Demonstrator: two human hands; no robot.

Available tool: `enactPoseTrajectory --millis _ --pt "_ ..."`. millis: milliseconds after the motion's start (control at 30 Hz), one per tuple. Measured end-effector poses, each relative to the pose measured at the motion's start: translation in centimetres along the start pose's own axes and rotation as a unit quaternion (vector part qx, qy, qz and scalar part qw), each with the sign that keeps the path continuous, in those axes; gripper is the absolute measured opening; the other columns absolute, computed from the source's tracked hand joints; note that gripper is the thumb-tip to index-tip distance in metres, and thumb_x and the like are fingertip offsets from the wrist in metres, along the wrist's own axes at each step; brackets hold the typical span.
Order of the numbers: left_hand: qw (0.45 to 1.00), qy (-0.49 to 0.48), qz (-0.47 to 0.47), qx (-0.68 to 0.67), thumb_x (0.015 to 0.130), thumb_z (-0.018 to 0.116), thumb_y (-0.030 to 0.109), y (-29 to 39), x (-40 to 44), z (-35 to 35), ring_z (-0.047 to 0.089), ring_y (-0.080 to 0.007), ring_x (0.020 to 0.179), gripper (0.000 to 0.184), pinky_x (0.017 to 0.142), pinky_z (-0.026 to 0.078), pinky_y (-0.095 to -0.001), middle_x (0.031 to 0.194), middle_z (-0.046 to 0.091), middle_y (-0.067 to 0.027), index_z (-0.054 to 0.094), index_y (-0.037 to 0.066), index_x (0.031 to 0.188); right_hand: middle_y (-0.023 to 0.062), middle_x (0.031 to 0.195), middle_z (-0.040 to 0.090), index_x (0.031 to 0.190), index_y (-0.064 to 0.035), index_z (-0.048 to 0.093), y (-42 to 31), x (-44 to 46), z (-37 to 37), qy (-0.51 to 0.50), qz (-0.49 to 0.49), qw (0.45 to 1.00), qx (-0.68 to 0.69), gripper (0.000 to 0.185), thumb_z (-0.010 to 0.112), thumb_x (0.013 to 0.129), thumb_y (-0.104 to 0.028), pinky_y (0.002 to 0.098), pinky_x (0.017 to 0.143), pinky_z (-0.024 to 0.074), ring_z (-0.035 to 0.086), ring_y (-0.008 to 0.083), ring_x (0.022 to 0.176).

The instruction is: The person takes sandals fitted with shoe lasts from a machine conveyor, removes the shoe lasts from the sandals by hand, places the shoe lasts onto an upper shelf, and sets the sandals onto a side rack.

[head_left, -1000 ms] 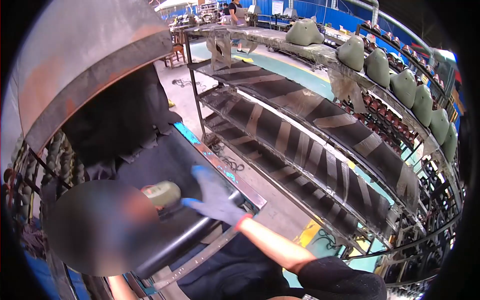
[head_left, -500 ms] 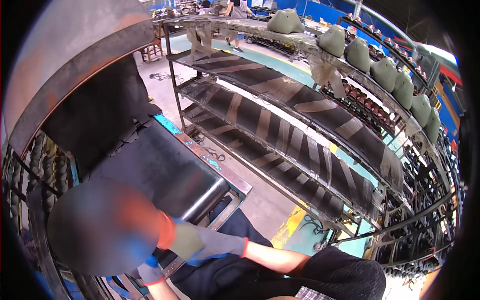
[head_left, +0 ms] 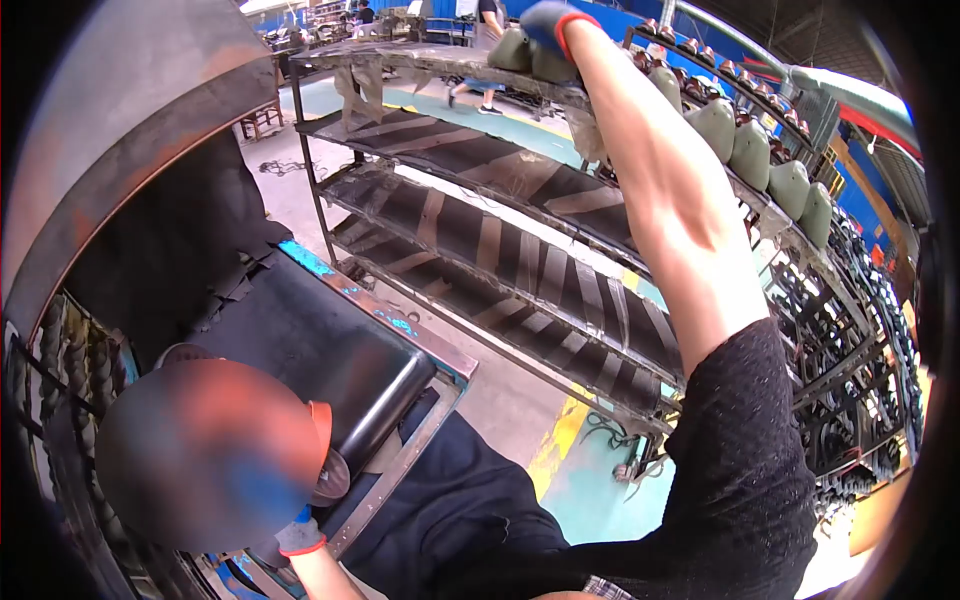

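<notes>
Shelving rack: A long, dark metal shelving rack crossed the scene; its lower tiers held flat black sheets banded with brownish film strips.
Hood: A curved grey metal hood with rust-coloured patches stood at the left; a ragged black curtain hung in its mouth, so its contents could not be seen.
Belt: A smooth black conveyor belt ran out from beneath that curtain and curved over a roller near the seated person's lap.
Row on the top board: Several grey-green, rounded moulded forms stood upright in a line towards the right, with red-brown rounded pieces behind them, too small to name.
Form at the hand: One grey-green, smooth moulded form was on the rack's top board, just beside a matching grey-green neighbour.
Right hand: The grey-and-blue gloved right hand was over that form at full reach. The step looked like handling it on the board; the next move seemed to call for care near the neighbour. Whether the fingers gripped it, I could not tell.
Left hand: The gloved left hand was low beside the belt, near a dark rounded object; blur hid its fingers, so its grip could not be told.
</notes>
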State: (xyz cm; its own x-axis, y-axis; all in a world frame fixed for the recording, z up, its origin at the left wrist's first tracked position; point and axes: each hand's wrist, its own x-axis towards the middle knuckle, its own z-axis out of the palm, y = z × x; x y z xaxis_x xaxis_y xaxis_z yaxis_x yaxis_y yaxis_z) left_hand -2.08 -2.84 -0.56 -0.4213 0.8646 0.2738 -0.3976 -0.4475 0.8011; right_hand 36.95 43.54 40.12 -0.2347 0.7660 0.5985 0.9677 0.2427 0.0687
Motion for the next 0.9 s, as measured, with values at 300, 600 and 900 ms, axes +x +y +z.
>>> enactPoseTrajectory --millis 300,600,900 --pt "0.956 0.274 0.058 -0.085 0.112 0.051 0.051 3.7 -1.9 1.7 0.059 -0.0285 0.136 0.067 0.121 0.043 -0.0445 0.152 0.062 -0.017 0.052 0.0 0.155 0.0378 0.158 0.049 0.153 0.0118 0.047 -13.0 -22.1 2.1 0.252 -0.065 0.914 0.312 0.071 0.071 0.103 -0.032 0.052 0.126 0.0375 0.045 0.0495 0.152" --pt "0.959 0.224 0.131 0.118 0.114 0.061 0.033 18.4 -7.7 7.9 0.055 -0.0207 0.141 0.066 0.119 0.047 -0.0362 0.157 0.054 -0.0103 0.034 0.005 0.168 0.0226 0.15 0.056 0.114 -0.0056 0.069 -33.9 -45.9 -5.9 -0.047 -0.442 0.674 0.59 0.047 0.095 0.079 -0.022 0.0554 0.111 0.0488 0.055 0.0498 0.138" --pt "0.245 0.409 0.372 0.797 0.099 0.078 0.01 39.1 -32.7 14.1 0.061 -0.0259 0.139 0.056 0.115 0.051 -0.0413 0.149 0.065 -0.0108 0.061 0.007 0.152 0.0196 0.122 0.073 0.124 -0.0059 0.07 -46.6 -49.4 -25.6 0.029 -0.428 0.349 0.833 0.049 0.091 0.084 -0.024 0.04 0.101 0.0556 0.074 0.0285 0.109"
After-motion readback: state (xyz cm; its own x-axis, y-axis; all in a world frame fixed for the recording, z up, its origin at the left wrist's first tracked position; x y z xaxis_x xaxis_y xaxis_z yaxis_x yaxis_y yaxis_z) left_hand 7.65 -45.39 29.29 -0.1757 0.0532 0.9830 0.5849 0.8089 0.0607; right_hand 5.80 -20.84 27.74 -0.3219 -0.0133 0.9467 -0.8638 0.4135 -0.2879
